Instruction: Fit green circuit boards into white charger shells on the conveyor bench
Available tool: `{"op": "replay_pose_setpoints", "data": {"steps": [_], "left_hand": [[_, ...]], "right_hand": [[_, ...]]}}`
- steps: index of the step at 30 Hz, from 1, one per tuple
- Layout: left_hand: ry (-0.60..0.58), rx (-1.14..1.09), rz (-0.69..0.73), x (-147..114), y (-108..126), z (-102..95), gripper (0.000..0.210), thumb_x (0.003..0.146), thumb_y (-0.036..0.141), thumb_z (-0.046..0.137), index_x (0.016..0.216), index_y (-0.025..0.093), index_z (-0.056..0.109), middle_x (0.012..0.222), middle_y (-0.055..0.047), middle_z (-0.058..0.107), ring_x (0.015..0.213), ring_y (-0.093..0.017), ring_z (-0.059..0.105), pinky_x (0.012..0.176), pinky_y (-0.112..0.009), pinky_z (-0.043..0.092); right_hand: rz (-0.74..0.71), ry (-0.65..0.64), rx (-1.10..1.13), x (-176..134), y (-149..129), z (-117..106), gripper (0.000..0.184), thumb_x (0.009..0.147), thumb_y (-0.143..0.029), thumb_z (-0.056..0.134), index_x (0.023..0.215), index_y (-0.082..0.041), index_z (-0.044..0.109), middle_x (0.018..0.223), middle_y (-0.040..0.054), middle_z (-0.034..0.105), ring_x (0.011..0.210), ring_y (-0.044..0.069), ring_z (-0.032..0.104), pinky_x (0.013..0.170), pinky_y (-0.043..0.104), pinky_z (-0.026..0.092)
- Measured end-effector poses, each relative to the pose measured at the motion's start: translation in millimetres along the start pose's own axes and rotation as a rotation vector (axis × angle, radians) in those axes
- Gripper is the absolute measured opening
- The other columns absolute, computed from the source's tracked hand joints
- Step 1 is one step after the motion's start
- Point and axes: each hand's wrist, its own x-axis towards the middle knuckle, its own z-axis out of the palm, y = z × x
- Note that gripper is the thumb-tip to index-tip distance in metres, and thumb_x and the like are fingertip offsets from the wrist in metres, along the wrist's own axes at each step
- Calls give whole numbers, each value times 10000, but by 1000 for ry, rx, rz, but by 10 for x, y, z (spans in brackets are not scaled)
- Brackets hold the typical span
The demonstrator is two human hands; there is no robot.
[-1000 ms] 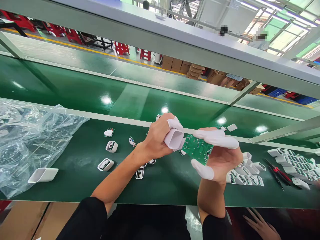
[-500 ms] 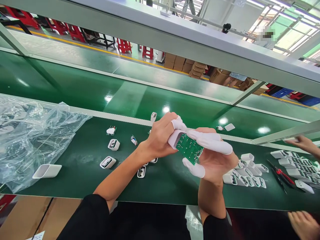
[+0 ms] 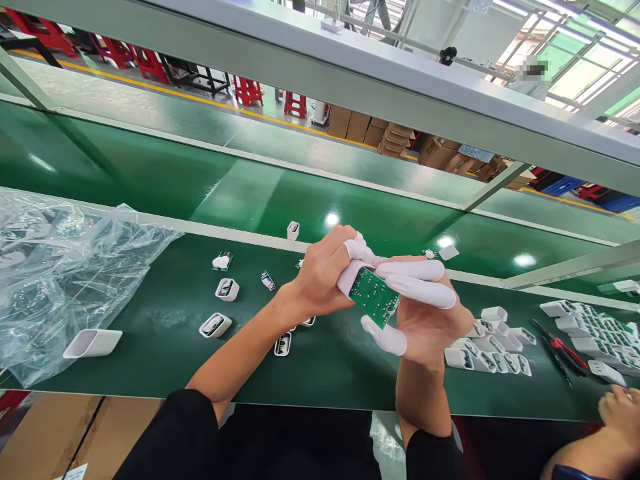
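Note:
My left hand (image 3: 325,267), with a white finger cot showing, is closed around a white plastic housing (image 3: 349,279). A green circuit board (image 3: 374,297) sticks out of the housing's open end, its soldered side facing me. My right hand (image 3: 425,307), with white finger cots on thumb and fingers, grips the board by its edges. The board's inner end is hidden inside the housing. Below my left forearm, a white housing with parts inside (image 3: 283,344) stands on the green work surface (image 3: 340,373).
Filled housings (image 3: 493,343) cluster right, beside red-handled pliers (image 3: 567,352) and more rows (image 3: 595,333). A co-worker's hand (image 3: 620,413) is at the lower right. Left lie a plastic bag (image 3: 75,267) and an empty housing (image 3: 93,343). A green belt (image 3: 240,200) runs behind, carrying a housing (image 3: 293,231).
The board sits slightly deeper in the housing as my right hand shifts left. Items on the belt have moved left. The co-worker's far hand has left view, leaving a white piece on the belt.

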Motion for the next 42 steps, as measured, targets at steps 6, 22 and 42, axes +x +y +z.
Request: {"op": "replay_pose_setpoints", "data": {"steps": [6, 22, 42], "left_hand": [[28, 13, 17, -4, -4, 27, 234, 1001, 218, 743, 1166, 256, 581, 901, -26, 601, 773, -204, 561, 608, -313, 474], [-43, 50, -22, -62, -55, 35, 197, 1018, 244, 732, 1149, 261, 585, 930, -33, 639, 774, -213, 564, 643, -325, 442], [-380, -572, -850, -53, 151, -97, 441, 1076, 464, 775, 1382, 278, 518, 1230, -74, 712, 1024, -229, 695, 835, -368, 619]], "right_hand": [[28, -18, 53, 15, -12, -7, 638, 823, -229, 963, 1437, -318, 816, 1136, 83, 869, 990, 341, 852, 726, 531, 746], [78, -51, -101, -24, 38, -60, 592, 823, -303, 967, 1394, -346, 814, 1139, 86, 853, 971, 345, 811, 731, 542, 710], [15, -312, -430, 29, 189, -246, 700, 908, -156, 863, 1565, -332, 701, 1287, 110, 825, 1077, 315, 771, 838, 496, 694]]}}
